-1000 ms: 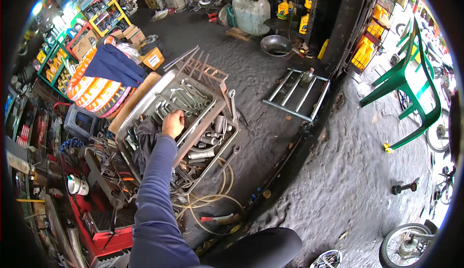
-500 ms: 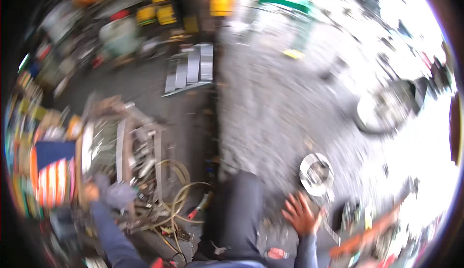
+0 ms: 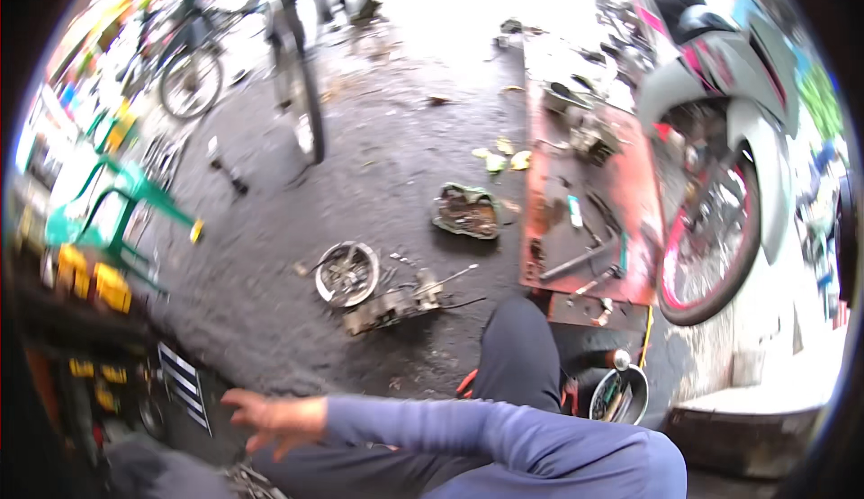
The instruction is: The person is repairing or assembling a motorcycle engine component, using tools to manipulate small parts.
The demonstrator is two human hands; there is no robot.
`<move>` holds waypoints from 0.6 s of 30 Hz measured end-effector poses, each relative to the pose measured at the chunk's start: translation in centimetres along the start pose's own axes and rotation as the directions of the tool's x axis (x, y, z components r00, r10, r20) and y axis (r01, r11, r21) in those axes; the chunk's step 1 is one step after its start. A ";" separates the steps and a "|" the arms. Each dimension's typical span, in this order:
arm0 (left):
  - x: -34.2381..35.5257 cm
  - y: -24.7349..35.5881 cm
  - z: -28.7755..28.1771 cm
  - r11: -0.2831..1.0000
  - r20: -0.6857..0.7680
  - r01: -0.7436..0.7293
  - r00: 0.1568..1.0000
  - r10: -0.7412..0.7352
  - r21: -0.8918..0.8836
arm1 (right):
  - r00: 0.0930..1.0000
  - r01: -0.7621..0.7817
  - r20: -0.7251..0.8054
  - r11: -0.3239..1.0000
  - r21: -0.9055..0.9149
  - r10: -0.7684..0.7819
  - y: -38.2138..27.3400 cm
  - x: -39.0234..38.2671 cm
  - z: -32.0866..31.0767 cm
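Note:
My right arm, in a blue-grey sleeve, reaches leftward across my lap. My right hand (image 3: 274, 416) hovers over my dark trouser leg (image 3: 351, 470) with its fingers spread and nothing in it. Nearest beyond the fingers is a striped light-and-dark panel (image 3: 184, 389). A blurred grey shape (image 3: 162, 474), perhaps cloth, shows at the lower left; I cannot make out what it is. Past my knees, a round bowl (image 3: 372, 269) of metal parts stands on the ground. Touching distance from it lies a dirty metal engine part (image 3: 391, 308). My left hand does not show.
A red work platform (image 3: 641, 260) bears tools and parts. Beside it stands a grey motorbike (image 3: 756, 148) with a pink-rimmed wheel. A tub (image 3: 643, 398) of tools is by my right knee, and a dirty casing (image 3: 466, 213) lies ahead. Green plastic chairs (image 3: 112, 206) stand left.
My view has swung to the right, bringing in the motorbike and red platform. My right hand has come across leftward over my lap. The left hand, seen earlier by the grey cloth, has left view.

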State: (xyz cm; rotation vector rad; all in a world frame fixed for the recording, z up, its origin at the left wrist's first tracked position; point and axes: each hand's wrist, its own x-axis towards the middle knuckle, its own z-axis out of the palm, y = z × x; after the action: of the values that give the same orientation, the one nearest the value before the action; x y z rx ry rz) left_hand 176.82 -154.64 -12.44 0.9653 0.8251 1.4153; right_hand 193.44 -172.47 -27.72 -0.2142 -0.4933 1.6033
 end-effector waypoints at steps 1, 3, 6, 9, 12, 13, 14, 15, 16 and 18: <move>-1.0 -3.2 4.1 0.999 0.092 0.049 0.994 -0.049 0.012 | 0.986 0.156 0.094 0.969 -0.191 -0.140 0.2 0.7 0.9; -2.5 -7.1 7.9 0.995 0.207 0.081 0.974 -0.090 0.050 | 0.954 0.300 0.101 0.910 -0.284 -0.283 -0.1 1.3 3.2; -7.0 -14.2 9.1 0.980 0.338 0.146 0.923 -0.183 0.132 | 0.736 0.444 -0.107 0.596 -0.669 -0.669 -1.2 -2.9 4.3; -11.8 -19.8 5.6 0.955 0.439 0.179 0.857 -0.270 0.237 | 0.456 0.166 -0.046 0.136 -0.977 -0.889 -1.9 -5.7 2.1; -4.1 -28.8 -2.1 0.766 0.566 0.404 0.517 -0.642 0.501 | 0.704 -0.180 -0.130 0.002 -0.984 -0.698 -2.4 -6.8 0.2; -8.8 -30.0 1.2 0.742 0.785 0.488 0.167 -0.596 0.459 | 0.681 -0.387 -0.258 -0.037 -0.921 -0.686 -1.5 -8.7 -2.3; -6.1 -30.7 -0.9 0.768 0.667 0.533 0.430 -0.608 0.357 | 0.718 -0.457 -0.277 -0.133 -0.879 -0.638 -1.0 -5.8 -1.3; -8.9 -30.4 1.5 0.711 0.513 0.502 0.493 -0.703 0.492 | 0.651 -0.528 -0.363 -0.054 -0.847 -0.666 -0.4 -6.7 -1.6; -11.9 -29.8 3.9 0.632 0.350 0.469 0.555 -0.755 0.617 | 0.576 -0.592 -0.444 0.024 -0.806 -0.686 0.5 -7.6 -1.5; -9.7 -28.0 5.1 0.533 0.342 0.072 0.694 -0.634 0.843 | 0.609 -0.600 -0.442 -0.018 -0.799 -0.658 1.8 -7.7 1.5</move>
State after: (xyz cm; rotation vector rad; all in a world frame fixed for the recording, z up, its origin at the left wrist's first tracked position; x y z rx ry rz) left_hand 192.83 -162.48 -36.64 1.6807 1.0673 0.1878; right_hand 191.93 -180.34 -28.33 -2.0960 -0.8425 0.4307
